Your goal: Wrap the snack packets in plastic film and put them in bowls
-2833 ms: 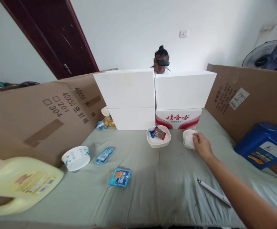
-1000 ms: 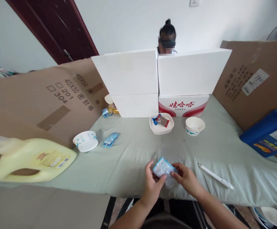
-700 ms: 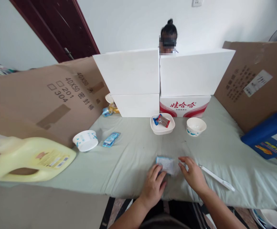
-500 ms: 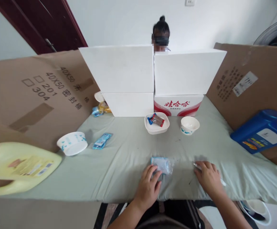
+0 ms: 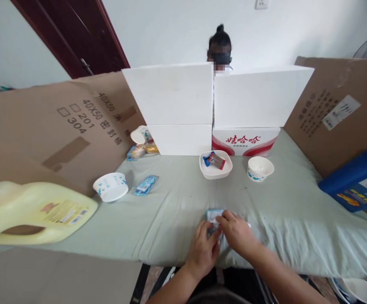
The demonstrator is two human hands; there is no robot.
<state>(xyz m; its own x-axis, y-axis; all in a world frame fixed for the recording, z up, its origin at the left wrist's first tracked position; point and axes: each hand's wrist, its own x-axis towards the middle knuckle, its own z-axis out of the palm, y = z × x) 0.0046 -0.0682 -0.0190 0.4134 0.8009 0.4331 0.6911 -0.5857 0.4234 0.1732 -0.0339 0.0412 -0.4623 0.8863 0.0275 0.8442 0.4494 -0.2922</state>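
Note:
A small clear plastic packet with blue edges [image 5: 213, 214] lies on the cloth near the front edge of the table. My left hand [image 5: 202, 249] has its fingers curled onto the packet's near part. From the right, my right hand [image 5: 238, 232] reaches across, its fingertips close together over the packet and touching or nearly touching the left fingers. A thin white stick-like thing [image 5: 249, 225] pokes out beside the right knuckles; the hand hides most of it. What the fingertips do on the packet is partly covered.
A white dish [image 5: 205, 172] with wrapped snacks and a paper bowl [image 5: 259, 169] stand ahead. Left are another bowl [image 5: 109, 185], blue packets [image 5: 146, 185] and a yellow jug [image 5: 53, 200]. A blue bottle [image 5: 357, 181] leans at right. White boxes [image 5: 180, 95] stand behind; a person sits beyond.
My right hand has moved left to the packet, bringing the thin white thing along. My left hand stays at the packet, its fingers more curled. The view has turned slightly left.

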